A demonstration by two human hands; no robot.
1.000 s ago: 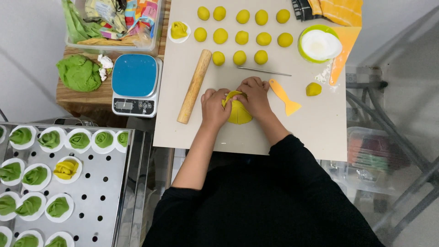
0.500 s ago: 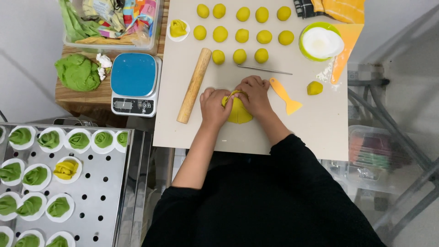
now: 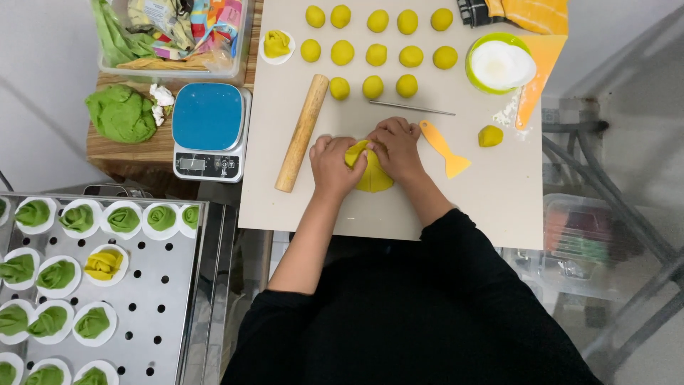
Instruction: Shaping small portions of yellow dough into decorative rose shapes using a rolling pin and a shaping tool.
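Far left we've got the perforated steel tray (image 3: 157, 306) with shaped green pieces on white papers, then the blue kitchen scale (image 3: 207, 130) and the wooden rolling pin (image 3: 302, 132) lying on a slant on the table (image 3: 470, 207).

Our left hand (image 3: 333, 165) is curled over the left side of the yellow dough piece (image 3: 372, 173), fingers bent down onto it, and our right hand (image 3: 396, 148) pinches its top edge. Both are closed on it, not flat.

The dough sits near the middle of the table, just right of the rolling pin. It looks soft, light and pliable, probably a bit tacky, so we'd take it by the thin edges with fingertips rather than squeeze the middle. It looks like a folded wedge, long axis roughly toward and away from us, rounded end nearest us.

Right of it lies the orange scraper (image 3: 443, 148).
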